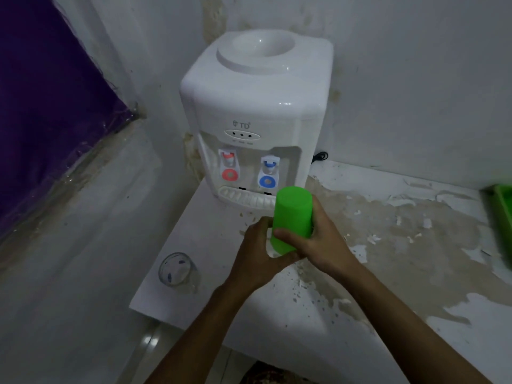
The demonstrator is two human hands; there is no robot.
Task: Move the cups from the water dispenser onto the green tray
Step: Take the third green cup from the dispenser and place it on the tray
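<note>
A bright green plastic cup (291, 217) is held upside down just in front of the white water dispenser (257, 106). My right hand (321, 242) wraps its side from the right, thumb across the front. My left hand (257, 256) grips the cup's lower rim from the left and underneath. A clear glass cup (176, 268) stands upright on the counter's left front corner, apart from both hands. A corner of the green tray (500, 214) shows at the far right edge.
The dispenser has a red tap (229, 164) and a blue tap (268, 170) above a drip grille (243, 198). The white counter (401, 245) has peeling, stained paint. A wall stands close on the left, with a purple sheet (47, 106).
</note>
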